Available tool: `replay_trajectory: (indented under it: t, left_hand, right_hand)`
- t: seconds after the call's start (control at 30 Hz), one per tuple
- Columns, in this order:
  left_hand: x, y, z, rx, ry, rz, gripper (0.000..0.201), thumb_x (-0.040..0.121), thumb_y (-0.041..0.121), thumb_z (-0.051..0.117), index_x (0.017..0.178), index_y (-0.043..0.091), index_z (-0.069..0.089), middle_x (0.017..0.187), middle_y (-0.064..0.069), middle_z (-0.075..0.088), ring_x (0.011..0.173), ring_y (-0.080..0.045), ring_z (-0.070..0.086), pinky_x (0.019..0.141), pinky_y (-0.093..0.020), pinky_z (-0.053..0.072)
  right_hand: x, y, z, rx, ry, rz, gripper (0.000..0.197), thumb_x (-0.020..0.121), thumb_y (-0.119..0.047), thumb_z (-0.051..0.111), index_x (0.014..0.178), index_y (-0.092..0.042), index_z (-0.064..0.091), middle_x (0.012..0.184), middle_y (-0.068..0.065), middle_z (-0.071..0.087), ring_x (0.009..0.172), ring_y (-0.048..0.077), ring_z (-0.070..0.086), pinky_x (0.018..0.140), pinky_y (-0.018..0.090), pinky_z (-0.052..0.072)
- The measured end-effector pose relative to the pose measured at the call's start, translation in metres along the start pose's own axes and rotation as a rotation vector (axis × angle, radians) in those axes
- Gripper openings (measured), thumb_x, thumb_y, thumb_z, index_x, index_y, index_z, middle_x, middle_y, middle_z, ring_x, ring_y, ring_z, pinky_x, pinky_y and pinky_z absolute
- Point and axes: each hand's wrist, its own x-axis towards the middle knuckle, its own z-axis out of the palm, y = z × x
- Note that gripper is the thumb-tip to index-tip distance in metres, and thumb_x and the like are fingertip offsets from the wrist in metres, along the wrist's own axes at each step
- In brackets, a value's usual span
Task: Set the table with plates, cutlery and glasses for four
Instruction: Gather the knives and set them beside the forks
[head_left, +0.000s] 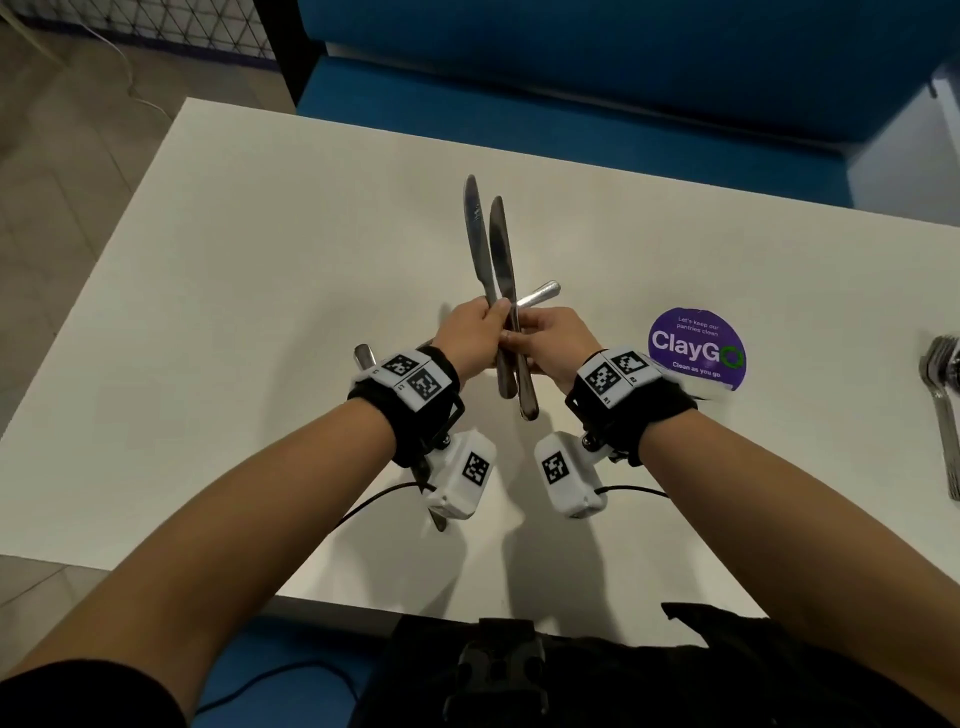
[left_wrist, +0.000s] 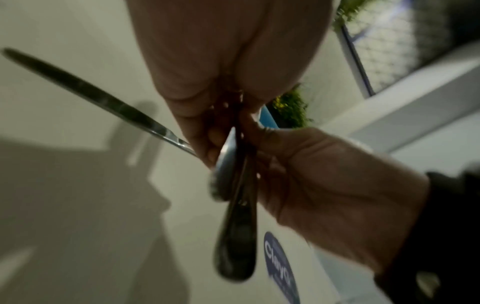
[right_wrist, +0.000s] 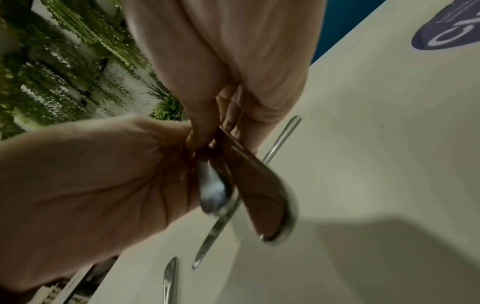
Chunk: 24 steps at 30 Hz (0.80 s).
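Both hands meet above the middle of the white table (head_left: 249, 312) and hold two table knives (head_left: 491, 249) together, blades pointing away from me. My left hand (head_left: 475, 338) pinches them near the neck. My right hand (head_left: 550, 343) curls round the handles (right_wrist: 265, 195), which hang toward me (left_wrist: 235, 236). A third knife (head_left: 540, 293) lies on the table under the hands, handle to the right (right_wrist: 279, 142). A fourth knife (head_left: 365, 355) lies beneath my left wrist, mostly hidden by the wristband.
Several forks (head_left: 943, 405) lie stacked at the table's right edge. A purple ClayGo sticker (head_left: 697, 349) is stuck on the table right of my hands. A blue bench (head_left: 571, 78) runs along the far side. No plates or glasses are in view.
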Motion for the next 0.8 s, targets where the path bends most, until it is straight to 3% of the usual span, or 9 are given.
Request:
replay_trajectory:
  t: [0.1,0.2,0.3,0.43,0.53,0.63,0.8]
  left_hand:
    - [0.003,-0.002,-0.004,-0.147,0.023,-0.073,0.031,0.102,0.023,0.034,0.092,0.008,0.06,0.097,-0.018,0.065,0.091,-0.035,0.066,0.086,-0.046,0.055]
    - [0.0,-0.002,-0.006,-0.252,0.01,-0.132,0.032,0.103,0.019,0.029,0.106,0.003,0.056,0.095,-0.018,0.064,0.068,-0.026,0.063,0.069,-0.037,0.056]
    - [-0.004,-0.004,-0.005,-0.268,-0.037,-0.14,0.032,0.103,0.02,0.028,0.118,0.006,0.053,0.095,-0.015,0.064,0.06,-0.024,0.063,0.056,-0.032,0.055]
    - [0.001,-0.014,-0.01,-0.258,0.01,-0.131,0.039,0.102,0.021,0.026,0.116,0.003,0.058,0.069,-0.006,0.057,0.046,-0.015,0.043,0.047,-0.026,0.037]
    - [0.006,-0.024,-0.02,-0.27,0.027,-0.138,0.039,0.103,0.028,0.028,0.091,0.01,0.06,0.06,-0.001,0.04,0.039,-0.009,0.032,0.041,-0.02,0.028]
    - [0.005,-0.03,-0.03,-0.266,0.005,-0.125,0.035,0.103,0.029,0.033,0.078,0.017,0.054,0.06,0.0,0.037,0.043,-0.01,0.031,0.039,-0.018,0.029]
    - [0.004,-0.03,-0.04,-0.247,-0.039,-0.111,0.024,0.102,0.026,0.038,0.086,0.015,0.052,0.063,0.0,0.045,0.042,-0.008,0.041,0.041,-0.018,0.039]
  right_hand:
    - [-0.001,-0.005,0.001,0.144,0.004,0.023,0.01,0.087,0.001,0.061,0.088,-0.007,0.067,0.082,0.012,0.067,0.076,0.027,0.067,0.084,0.042,0.056]
    - [0.007,-0.009,0.0,0.205,0.087,0.004,0.012,0.085,-0.001,0.064,0.078,-0.011,0.065,0.082,0.012,0.067,0.076,0.027,0.066,0.082,0.043,0.057]
    - [0.015,-0.011,0.005,0.154,0.103,-0.007,0.003,0.082,-0.007,0.07,0.085,-0.008,0.069,0.081,0.01,0.069,0.074,0.025,0.068,0.08,0.037,0.057]
    - [0.028,-0.013,0.007,-0.263,0.151,-0.094,0.021,0.084,-0.023,0.069,0.098,-0.008,0.074,0.083,0.008,0.071,0.078,0.021,0.068,0.082,0.032,0.056]
    - [0.041,-0.016,0.002,-0.709,0.15,-0.163,0.024,0.091,-0.018,0.06,0.112,-0.01,0.069,0.11,0.008,0.07,0.101,0.021,0.063,0.094,0.028,0.046]
    - [0.054,-0.011,0.0,-1.098,0.008,-0.193,0.035,0.093,-0.008,0.051,0.127,-0.012,0.058,0.129,0.01,0.054,0.122,0.027,0.047,0.097,0.032,0.04]
    - [0.055,-0.002,0.007,-1.31,-0.022,-0.28,0.024,0.091,-0.01,0.053,0.113,-0.008,0.062,0.119,0.011,0.054,0.116,0.028,0.045,0.088,0.037,0.042]
